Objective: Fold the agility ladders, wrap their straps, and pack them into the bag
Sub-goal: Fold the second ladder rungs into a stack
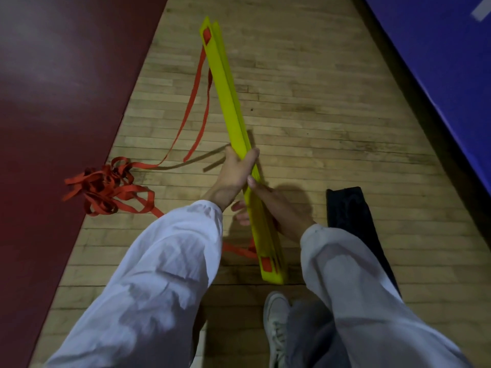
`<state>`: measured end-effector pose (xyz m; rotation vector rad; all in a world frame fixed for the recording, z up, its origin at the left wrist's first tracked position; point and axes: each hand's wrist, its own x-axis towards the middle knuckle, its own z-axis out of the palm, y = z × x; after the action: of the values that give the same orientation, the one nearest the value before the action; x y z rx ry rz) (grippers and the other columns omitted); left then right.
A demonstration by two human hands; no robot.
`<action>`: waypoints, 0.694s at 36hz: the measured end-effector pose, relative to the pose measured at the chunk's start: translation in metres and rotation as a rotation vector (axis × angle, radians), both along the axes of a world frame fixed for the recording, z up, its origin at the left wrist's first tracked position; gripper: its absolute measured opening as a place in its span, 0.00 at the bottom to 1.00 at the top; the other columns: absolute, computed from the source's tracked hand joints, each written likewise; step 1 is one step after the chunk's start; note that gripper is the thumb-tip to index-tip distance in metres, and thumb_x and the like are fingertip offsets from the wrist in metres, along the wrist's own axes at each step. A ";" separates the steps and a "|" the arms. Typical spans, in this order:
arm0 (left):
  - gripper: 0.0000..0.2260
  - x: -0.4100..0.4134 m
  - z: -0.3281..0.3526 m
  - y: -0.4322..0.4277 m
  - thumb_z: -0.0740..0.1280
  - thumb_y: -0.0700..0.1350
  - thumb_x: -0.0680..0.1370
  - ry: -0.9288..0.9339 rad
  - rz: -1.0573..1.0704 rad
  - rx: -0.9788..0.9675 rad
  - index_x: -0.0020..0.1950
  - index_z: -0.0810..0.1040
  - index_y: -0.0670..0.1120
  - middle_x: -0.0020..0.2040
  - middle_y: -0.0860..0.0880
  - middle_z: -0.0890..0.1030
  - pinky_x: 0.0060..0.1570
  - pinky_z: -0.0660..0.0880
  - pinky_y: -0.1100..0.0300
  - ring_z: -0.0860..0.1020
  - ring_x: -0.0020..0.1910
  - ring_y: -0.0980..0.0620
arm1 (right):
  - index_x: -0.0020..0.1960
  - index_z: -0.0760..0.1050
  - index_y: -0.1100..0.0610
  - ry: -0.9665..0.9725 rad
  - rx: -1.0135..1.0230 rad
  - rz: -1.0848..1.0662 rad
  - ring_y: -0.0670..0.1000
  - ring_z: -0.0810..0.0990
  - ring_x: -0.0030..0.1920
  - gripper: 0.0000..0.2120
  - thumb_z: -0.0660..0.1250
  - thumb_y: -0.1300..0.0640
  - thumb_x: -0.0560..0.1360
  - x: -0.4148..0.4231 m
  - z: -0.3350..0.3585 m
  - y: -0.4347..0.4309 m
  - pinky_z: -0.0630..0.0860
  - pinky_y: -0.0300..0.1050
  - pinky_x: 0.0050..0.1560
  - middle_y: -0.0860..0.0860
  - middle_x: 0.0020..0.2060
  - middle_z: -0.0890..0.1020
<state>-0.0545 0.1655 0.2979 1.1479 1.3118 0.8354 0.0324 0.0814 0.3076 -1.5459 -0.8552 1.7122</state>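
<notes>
A stack of yellow ladder rungs, folded flat together, is held above the wooden floor and points away from me. My left hand grips the stack near its middle. Just below it, my right hand grips the stack from the right, fingers wrapped under. Orange straps hang from the far end of the rungs and trail down to a tangled orange heap on the floor at the left. Another bit of orange strap shows under the near end. A black bag lies flat on the floor to the right.
A dark red mat covers the floor at the left, under part of the strap heap. A blue padded mat runs along the right. My white shoe stands on the wood floor below the rungs.
</notes>
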 end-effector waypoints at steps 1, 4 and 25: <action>0.17 0.000 -0.001 0.002 0.65 0.48 0.79 -0.016 0.011 0.002 0.61 0.68 0.38 0.56 0.40 0.80 0.46 0.72 0.59 0.77 0.48 0.50 | 0.57 0.74 0.60 0.030 -0.004 -0.017 0.56 0.83 0.36 0.20 0.63 0.43 0.77 -0.002 -0.001 0.000 0.81 0.54 0.47 0.57 0.37 0.83; 0.09 -0.003 0.005 0.001 0.64 0.48 0.80 -0.066 -0.017 0.037 0.53 0.72 0.43 0.50 0.41 0.79 0.38 0.73 0.62 0.76 0.43 0.53 | 0.47 0.75 0.59 -0.014 0.050 -0.071 0.49 0.75 0.26 0.18 0.62 0.43 0.79 -0.007 0.001 0.000 0.73 0.41 0.29 0.53 0.30 0.77; 0.05 -0.037 0.009 -0.056 0.72 0.48 0.75 0.321 -1.142 -0.014 0.49 0.81 0.52 0.48 0.51 0.82 0.46 0.75 0.64 0.79 0.46 0.56 | 0.49 0.71 0.59 0.225 -0.036 -0.391 0.47 0.72 0.23 0.27 0.51 0.35 0.79 0.041 0.003 0.011 0.71 0.36 0.25 0.52 0.30 0.73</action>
<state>-0.0911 0.1097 0.3069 1.7662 0.6734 -0.2069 0.0736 0.0923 0.3107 -1.3994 -0.3800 1.5782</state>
